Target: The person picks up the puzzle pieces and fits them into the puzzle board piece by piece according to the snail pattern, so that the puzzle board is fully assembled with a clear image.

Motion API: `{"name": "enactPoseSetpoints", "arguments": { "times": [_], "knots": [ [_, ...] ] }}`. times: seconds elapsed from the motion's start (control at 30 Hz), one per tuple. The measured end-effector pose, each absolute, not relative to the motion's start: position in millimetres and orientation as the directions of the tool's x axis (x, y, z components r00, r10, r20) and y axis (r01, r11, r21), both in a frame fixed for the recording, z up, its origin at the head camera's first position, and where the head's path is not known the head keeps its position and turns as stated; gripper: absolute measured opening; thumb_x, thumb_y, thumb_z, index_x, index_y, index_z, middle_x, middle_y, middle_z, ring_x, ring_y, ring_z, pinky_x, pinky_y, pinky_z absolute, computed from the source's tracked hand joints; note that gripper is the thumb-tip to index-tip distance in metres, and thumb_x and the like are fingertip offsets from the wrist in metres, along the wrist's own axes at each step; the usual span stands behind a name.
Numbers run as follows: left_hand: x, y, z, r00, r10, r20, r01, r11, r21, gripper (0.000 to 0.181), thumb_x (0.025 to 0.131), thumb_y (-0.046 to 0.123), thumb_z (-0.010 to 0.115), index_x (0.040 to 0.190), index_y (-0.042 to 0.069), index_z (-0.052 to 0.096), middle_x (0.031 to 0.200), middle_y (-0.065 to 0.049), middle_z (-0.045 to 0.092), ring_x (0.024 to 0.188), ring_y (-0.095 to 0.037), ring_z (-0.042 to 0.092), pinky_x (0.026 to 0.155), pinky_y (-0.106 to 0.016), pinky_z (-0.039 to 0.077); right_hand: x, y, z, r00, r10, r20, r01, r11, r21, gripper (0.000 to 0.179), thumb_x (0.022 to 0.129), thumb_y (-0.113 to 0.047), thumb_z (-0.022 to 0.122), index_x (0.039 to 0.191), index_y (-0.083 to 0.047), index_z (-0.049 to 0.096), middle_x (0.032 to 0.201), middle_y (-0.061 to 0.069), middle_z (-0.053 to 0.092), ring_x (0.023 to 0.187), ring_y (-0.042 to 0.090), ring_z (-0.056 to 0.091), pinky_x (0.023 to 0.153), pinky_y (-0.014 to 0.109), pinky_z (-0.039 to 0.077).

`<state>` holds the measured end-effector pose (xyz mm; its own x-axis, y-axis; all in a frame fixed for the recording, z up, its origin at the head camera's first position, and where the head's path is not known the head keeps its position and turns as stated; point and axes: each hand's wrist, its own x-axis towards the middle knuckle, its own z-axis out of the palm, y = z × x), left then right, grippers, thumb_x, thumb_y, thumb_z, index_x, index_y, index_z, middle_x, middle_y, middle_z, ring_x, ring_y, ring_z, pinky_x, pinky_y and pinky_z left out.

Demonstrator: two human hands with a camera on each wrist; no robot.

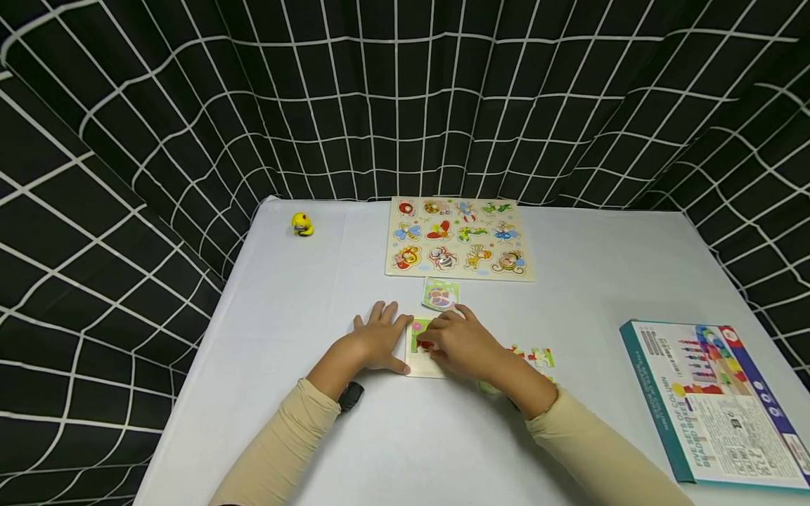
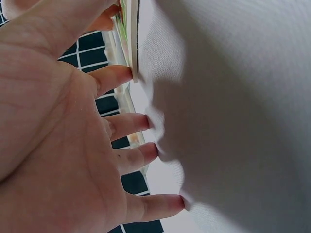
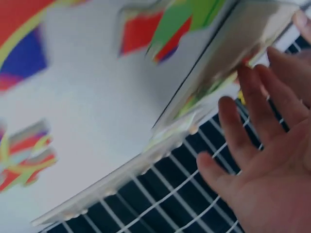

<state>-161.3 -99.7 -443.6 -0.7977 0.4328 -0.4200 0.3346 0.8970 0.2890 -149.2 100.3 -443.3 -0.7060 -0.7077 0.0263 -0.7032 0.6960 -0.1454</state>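
A small wooden puzzle tray (image 1: 420, 368) lies flat on the table, with green and red pieces in its upper part. My left hand (image 1: 378, 344) steadies its left side, fingers spread. The thumb is at the tray's lower left and the index fingertip (image 2: 125, 73) touches its edge; the other fingertips rest on the white cloth. Over the tray, my right hand (image 1: 465, 343) pinches a red puzzle piece (image 1: 426, 345) between thumb and index finger, largely hiding it. Its remaining fingers (image 3: 232, 116) extend loosely. Loose jigsaw pieces (image 1: 541, 357) lie to the right, partly under the right forearm.
Behind the tray lies a small picture card (image 1: 441, 294), then a large wooden insect board (image 1: 460, 239). A yellow toy (image 1: 302, 224) stands at the back left. On the right is a flat printed box (image 1: 721, 404). Dark checked curtain (image 1: 430, 91) encloses the table.
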Motion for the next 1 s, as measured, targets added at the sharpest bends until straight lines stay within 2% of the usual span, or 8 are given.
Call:
{"name": "enactPoseSetpoints", "arguments": {
  "times": [0.17, 0.37, 0.67, 1.0],
  "knots": [
    [-160, -99, -444, -0.804, 0.43, -0.412, 0.325, 0.897, 0.301, 0.095, 0.074, 0.048, 0.081, 0.151, 0.017, 0.033, 0.16, -0.017, 0.015, 0.147, -0.039, 0.007, 0.107, -0.07, 0.021, -152, 124, -433, -0.723, -0.691, 0.021, -0.671, 0.695, -0.257, 0.027, 0.084, -0.018, 0.076, 0.111, -0.017, 0.073, 0.112, -0.002, 0.071, 0.113, 0.024, 0.059, 0.106, 0.061, 0.032],
    [-160, -99, -443, -0.804, 0.423, -0.418, 0.313, 0.899, 0.307, 0.096, 0.074, 0.047, 0.082, 0.151, 0.017, 0.032, 0.16, -0.017, 0.014, 0.148, -0.039, 0.007, 0.107, -0.07, 0.02, -151, 161, -427, -0.771, -0.637, 0.014, -0.624, 0.751, -0.214, 0.026, 0.078, -0.015, 0.081, 0.103, -0.015, 0.075, 0.101, -0.003, 0.072, 0.103, 0.021, 0.062, 0.103, 0.053, 0.038],
    [-160, -100, -442, -0.803, 0.437, -0.406, 0.321, 0.89, 0.324, 0.096, 0.074, 0.046, 0.082, 0.151, 0.016, 0.033, 0.16, -0.018, 0.015, 0.147, -0.039, 0.007, 0.106, -0.072, 0.019, -138, 202, -429, -0.832, -0.554, -0.037, -0.535, 0.818, -0.21, 0.022, 0.074, -0.015, 0.084, 0.094, -0.015, 0.074, 0.091, -0.006, 0.07, 0.095, 0.021, 0.063, 0.099, 0.055, 0.04],
    [-160, -100, -445, -0.806, 0.446, -0.388, 0.337, 0.886, 0.318, 0.096, 0.073, 0.046, 0.083, 0.15, 0.016, 0.035, 0.159, -0.019, 0.017, 0.146, -0.039, 0.01, 0.105, -0.072, 0.021, -130, 222, -437, -0.87, -0.488, -0.07, -0.465, 0.86, -0.211, 0.027, 0.072, -0.018, 0.085, 0.096, -0.015, 0.075, 0.089, -0.006, 0.069, 0.091, 0.019, 0.062, 0.099, 0.057, 0.039]
  ]
}}
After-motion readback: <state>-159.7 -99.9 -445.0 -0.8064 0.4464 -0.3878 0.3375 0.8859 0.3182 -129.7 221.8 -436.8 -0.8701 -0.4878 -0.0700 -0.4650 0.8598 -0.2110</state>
